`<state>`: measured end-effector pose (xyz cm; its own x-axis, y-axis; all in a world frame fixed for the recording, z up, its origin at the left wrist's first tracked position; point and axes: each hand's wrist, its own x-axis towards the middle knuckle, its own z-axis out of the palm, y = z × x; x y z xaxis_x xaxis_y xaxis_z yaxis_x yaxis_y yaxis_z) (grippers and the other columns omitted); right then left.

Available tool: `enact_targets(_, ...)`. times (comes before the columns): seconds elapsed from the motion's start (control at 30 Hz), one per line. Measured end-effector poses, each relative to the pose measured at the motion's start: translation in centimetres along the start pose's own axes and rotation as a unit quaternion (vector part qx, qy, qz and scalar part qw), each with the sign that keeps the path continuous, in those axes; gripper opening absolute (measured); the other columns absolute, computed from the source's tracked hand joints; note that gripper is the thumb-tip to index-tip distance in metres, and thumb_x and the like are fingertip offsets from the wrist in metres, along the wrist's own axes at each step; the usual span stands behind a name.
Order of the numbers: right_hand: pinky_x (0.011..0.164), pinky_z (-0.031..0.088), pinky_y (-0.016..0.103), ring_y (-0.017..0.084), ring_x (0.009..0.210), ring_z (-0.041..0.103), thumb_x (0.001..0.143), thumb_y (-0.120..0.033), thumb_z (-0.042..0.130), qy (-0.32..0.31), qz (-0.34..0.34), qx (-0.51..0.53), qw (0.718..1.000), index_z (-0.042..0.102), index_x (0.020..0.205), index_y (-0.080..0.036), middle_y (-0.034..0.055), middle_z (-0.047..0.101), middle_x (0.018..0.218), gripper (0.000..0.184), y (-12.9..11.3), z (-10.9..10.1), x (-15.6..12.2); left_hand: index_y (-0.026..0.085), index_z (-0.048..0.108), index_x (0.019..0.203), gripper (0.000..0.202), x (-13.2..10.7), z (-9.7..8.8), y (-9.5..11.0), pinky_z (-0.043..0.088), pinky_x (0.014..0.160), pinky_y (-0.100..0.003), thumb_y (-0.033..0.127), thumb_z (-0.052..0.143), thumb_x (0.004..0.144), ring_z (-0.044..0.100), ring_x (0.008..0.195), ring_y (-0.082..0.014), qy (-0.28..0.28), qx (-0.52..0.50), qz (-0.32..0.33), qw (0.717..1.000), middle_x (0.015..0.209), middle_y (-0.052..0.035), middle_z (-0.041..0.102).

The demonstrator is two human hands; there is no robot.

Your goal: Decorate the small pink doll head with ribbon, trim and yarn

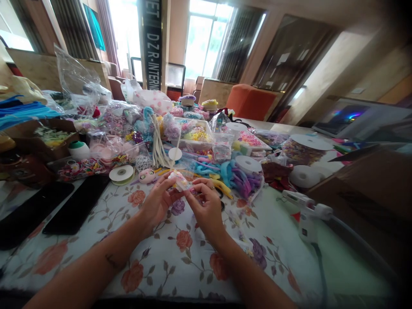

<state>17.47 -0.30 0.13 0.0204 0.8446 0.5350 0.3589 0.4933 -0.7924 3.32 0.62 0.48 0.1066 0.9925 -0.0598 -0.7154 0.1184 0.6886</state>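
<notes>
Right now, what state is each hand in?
Left hand: closed, holding a small pastel item.
Right hand: closed, holding the same item.

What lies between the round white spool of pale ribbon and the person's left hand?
The head view shows a small, rounded, pale-pink doll-like head lying between the spool and the left hand.

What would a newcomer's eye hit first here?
Probably the colourful heap of craft supplies spread across the far side of the flowered tablecloth. Next, the small pastel piece near the middle of the view, held in the fingertips of the left grip and the right grip. Behind the heap, left of centre, a dark pillar with big white letters also stands out.
</notes>
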Motion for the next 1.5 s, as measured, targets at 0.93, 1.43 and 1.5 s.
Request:
enact_targets(0.93,0.073,0.051,0.031,0.021,0.093,0.062,0.083,-0.029,0.066,-0.008,0.010,0.043,0.999,0.062,0.074,-0.020,0.0077,0.063,0.102,0.014,-0.23,-0.02,0.02,0.018,0.067,0.097,0.016,-0.14,-0.03,0.01,0.056,0.073,-0.024,0.019,0.069,0.081,0.064,0.076,-0.0122,-0.044,-0.039,-0.056,0.997,0.092,-0.0024,0.069)
enact_targets(1.43,0.069,0.048,0.028,0.021,0.093,0.060,0.081,-0.032,0.066,-0.022,0.072,0.092,0.993,0.061,0.070,-0.019,0.0078,0.061,0.103,0.018,-0.54,-0.35,0.17,0.015,0.068,0.095,0.012,-0.01,-0.13,-0.09,0.057,0.076,-0.025,0.016,0.066,0.084,0.066,0.078,-0.0137,-0.046,-0.037,-0.080,0.995,0.089,-0.0044,0.071)
enact_targets(1.5,0.069,0.047,0.028,0.021,0.093,0.059,0.079,-0.034,0.067,-0.029,0.110,0.121,0.986,0.058,0.066,-0.019,0.0076,0.060,0.101,0.022,-0.61,-0.45,0.35,0.012,0.068,0.095,0.011,-0.02,-0.11,-0.10,0.058,0.077,-0.025,0.015,0.063,0.085,0.067,0.078,-0.0139,-0.027,-0.039,-0.105,0.993,0.089,-0.0065,0.071)
